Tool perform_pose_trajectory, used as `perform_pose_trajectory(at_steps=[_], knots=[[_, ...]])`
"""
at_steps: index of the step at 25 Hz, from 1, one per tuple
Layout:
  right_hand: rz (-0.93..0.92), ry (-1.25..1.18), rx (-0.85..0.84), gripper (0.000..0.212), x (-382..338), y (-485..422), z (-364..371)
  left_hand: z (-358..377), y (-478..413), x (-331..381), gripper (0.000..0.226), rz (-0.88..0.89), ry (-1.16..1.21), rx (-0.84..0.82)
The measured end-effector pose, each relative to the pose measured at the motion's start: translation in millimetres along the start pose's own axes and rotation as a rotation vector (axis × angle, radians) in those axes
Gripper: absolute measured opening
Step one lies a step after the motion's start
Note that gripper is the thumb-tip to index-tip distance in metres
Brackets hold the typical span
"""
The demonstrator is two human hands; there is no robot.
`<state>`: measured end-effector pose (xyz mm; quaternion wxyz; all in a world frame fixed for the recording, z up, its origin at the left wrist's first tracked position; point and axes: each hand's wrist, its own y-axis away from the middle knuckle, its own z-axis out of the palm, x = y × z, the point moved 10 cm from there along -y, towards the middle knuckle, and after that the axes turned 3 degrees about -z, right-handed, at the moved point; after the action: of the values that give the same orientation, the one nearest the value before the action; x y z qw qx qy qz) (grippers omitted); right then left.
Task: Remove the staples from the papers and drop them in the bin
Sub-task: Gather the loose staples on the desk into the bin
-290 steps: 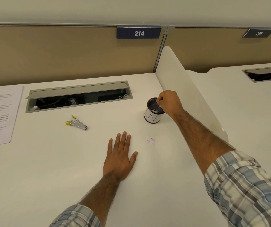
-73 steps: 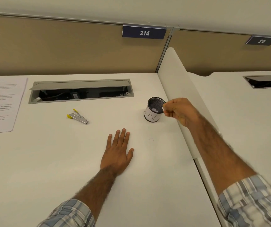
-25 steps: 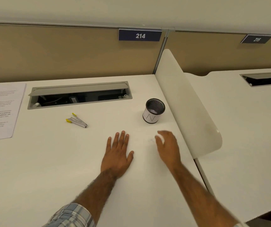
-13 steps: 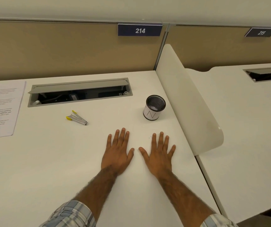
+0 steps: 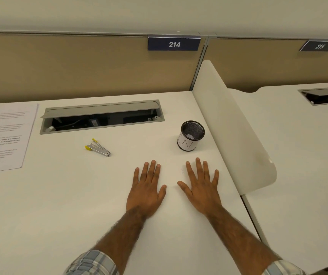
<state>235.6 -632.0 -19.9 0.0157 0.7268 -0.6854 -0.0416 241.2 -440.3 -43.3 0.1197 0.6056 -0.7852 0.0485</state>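
Round black mesh bin [image 5: 191, 135], white-labelled

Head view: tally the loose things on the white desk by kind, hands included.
Black mesh cylinder bin with white label: 1
Silver metal staple remover with yellow tips: 1
White printed paper: 1 visible, sheet count unclear
Bare hands, open and flat: 2, left hand, right hand
Total: 5

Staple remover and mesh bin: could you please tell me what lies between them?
Nothing: the head view shows bare white desk between the staple remover and the mesh bin.
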Motion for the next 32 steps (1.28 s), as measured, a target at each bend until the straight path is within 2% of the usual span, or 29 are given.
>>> perform_pose_trajectory(at_steps=[10, 14, 17, 19, 22, 24, 26, 29, 32], knots=[[-0.069, 0.104, -0.060, 0.084, -16.9, 2.9, 14.4, -0.1, -1.1, 0.2, 0.074, 0.000, 0.002, 0.003], [-0.024, 0.007, -0.051, 0.071, -15.2, -0.1, 8.5, 0.6, -0.1, 0.6, 0.074, -0.001, -0.002, -0.002], [0.011, -0.202, 0.090, 0.050, -7.9, -10.3, -12.5, -1.5, -0.3, 1.2, 0.073, 0.000, 0.000, 0.006], [0.144, -0.526, 0.158, 0.033, 8.0, -20.4, -23.8, -2.0, 0.5, 0.8, 0.073, 0.002, 0.003, 0.011], [0.496, -1.154, 0.085, 0.024, 31.9, -26.0, -13.4, -2.2, 0.7, 0.7, 0.073, 0.001, 0.010, 0.007], [0.541, -1.286, 0.068, 0.021, 34.0, -29.4, -16.3, -3.1, 0.6, 1.3, 0.073, 0.002, 0.011, 0.008], [0.446, -1.105, 0.053, 0.016, 31.6, -36.3, -23.8, -2.5, 0.6, 1.4, 0.073, 0.003, 0.006, 0.003], [0.188, -0.561, -0.055, 0.017, 11.2, -48.4, -21.4, -2.8, 0.7, 0.9, 0.073, 0.002, 0.013, 0.021], [0.018, -0.335, -0.089, 0.026, -5.6, -56.4, -20.8, -1.4, -0.1, 0.4, 0.073, 0.001, 0.013, 0.024]])
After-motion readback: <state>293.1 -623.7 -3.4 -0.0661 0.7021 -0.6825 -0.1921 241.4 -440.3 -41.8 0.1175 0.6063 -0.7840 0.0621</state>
